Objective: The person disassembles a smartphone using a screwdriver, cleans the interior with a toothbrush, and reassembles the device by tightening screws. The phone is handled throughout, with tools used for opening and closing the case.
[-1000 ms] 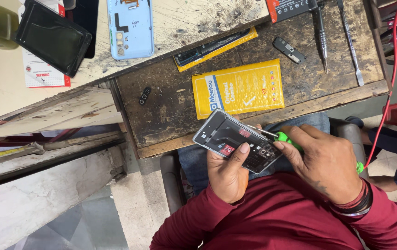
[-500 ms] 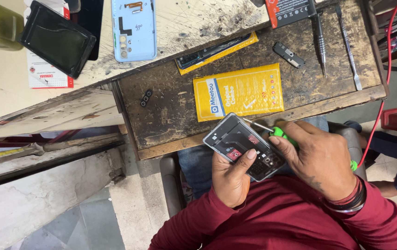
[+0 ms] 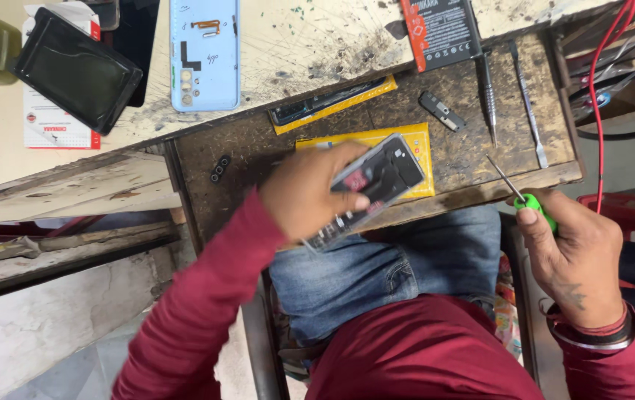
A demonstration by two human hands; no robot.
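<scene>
Hands apart: left (image 3: 310, 196) grips glossy opened phone (image 3: 373, 189), right (image 3: 573, 248) green-handled screwdriver (image 3: 529, 196).

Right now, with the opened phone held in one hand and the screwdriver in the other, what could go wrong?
1. The left hand holds the opened phone above the desk's edge, partly over the lap; a slip could drop it.
2. The right hand holds the green-handled screwdriver with its tip bare, pointing toward the desk; it might scratch the exposed parts if brought back carelessly.

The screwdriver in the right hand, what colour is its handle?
Bright green handle on the screwdriver, seen in the head view, held by the right hand.
</scene>
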